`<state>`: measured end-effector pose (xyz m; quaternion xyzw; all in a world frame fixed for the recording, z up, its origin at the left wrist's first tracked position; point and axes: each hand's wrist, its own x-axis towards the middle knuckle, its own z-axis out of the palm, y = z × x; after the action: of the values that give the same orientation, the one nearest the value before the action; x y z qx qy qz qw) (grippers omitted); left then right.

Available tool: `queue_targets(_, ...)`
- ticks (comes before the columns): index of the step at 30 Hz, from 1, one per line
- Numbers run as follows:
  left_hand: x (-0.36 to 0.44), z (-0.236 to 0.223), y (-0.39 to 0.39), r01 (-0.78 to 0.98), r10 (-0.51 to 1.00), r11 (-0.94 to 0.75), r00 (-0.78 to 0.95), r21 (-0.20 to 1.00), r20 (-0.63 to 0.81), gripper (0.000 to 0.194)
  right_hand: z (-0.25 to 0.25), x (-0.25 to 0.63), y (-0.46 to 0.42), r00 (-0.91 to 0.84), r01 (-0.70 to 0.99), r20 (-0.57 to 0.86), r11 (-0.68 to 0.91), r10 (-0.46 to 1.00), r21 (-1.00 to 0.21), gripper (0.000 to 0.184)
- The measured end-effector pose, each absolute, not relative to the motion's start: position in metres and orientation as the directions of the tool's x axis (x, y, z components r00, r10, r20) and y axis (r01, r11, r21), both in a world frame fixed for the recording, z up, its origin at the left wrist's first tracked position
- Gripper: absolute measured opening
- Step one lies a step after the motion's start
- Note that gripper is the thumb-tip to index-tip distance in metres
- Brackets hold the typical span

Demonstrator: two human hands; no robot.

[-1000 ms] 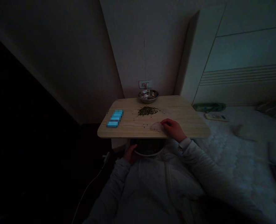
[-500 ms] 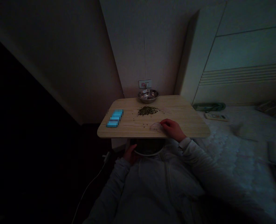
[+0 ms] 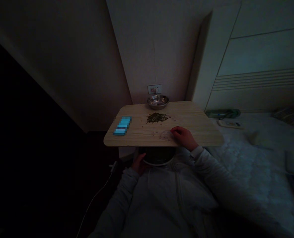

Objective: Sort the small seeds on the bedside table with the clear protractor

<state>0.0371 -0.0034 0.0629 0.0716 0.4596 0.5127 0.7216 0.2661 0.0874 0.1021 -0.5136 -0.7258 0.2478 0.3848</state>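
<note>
On the pale wooden table [image 3: 196, 132] my right hand [image 3: 184, 136] is closed, its fingertips pinching a clear half-round plastic piece [image 3: 166, 135] shaped like a protractor, which lies at the front edge. A few small dark beans [image 3: 154, 133] are just left of it. Farther back is a loose pile of greenish beans [image 3: 157, 117]. Below the table's front edge my left hand [image 3: 139, 163] grips the left side of a dark round container [image 3: 159, 164] with a light rim, at my lap. Its thumb rests at the rim; the other fingers are mostly hidden.
A shiny metal bowl [image 3: 158, 102] stands at the table's back edge, under a wall socket [image 3: 154, 89]. A phone [image 3: 122, 126] with a lit, blurred screen lies at the left. A bed [image 3: 251, 165] is on the right. A white cable [image 3: 97, 192] hangs at the lower left.
</note>
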Motion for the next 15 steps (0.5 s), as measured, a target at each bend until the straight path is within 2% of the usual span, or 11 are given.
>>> queue_targets(4,0.035,0.057,-0.001,-0.671,0.818,0.452,0.048,0.588,-0.574,0.016,0.102,0.267,0.087,-0.179,0.554,0.304,0.351,0.936,-0.755,0.026)
queue_targets(15,0.038,0.069,-0.004,-0.649,0.801,0.460,0.009,0.606,-0.599,0.017,0.100,0.266,0.088,-0.166,0.548,0.314,0.352,0.935,-0.759,0.026)
